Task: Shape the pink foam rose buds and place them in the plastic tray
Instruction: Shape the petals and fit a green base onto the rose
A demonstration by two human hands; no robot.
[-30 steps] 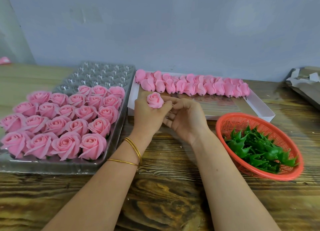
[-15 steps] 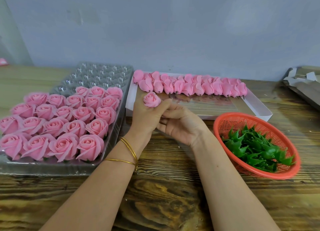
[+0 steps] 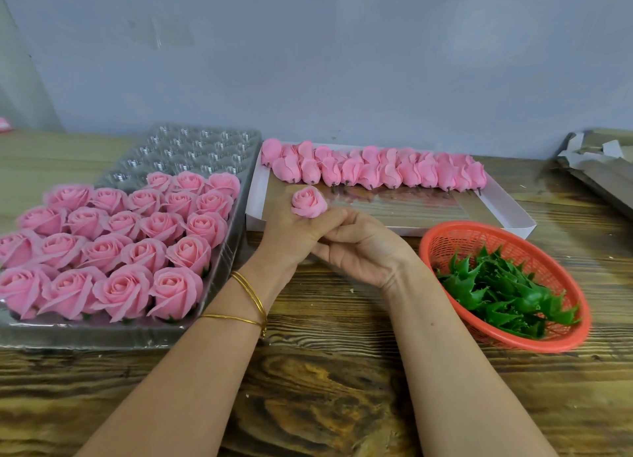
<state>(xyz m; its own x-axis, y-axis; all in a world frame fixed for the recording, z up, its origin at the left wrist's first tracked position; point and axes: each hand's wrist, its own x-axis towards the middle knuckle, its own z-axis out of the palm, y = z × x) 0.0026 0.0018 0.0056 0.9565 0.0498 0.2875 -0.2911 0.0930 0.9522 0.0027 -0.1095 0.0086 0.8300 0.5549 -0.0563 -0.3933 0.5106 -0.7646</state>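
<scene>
My left hand holds a small pink foam rose bud upright at its fingertips, above the table's middle. From the right, my right hand meets it: the thumb touches the bud's lower edge and the fingers curl in under it, partly hidden by the left hand. The clear plastic tray lies to the left, its near rows filled with several shaped pink roses and its far cells bare.
Behind the hands, a white shallow box holds a row of several closed pink buds. A red mesh basket of green plastic calyxes sits at right. Torn cardboard lies far right; a wall stands close behind.
My right hand's fingers have drawn in closer under the bud and against my left hand. The bud has hardly shifted.
</scene>
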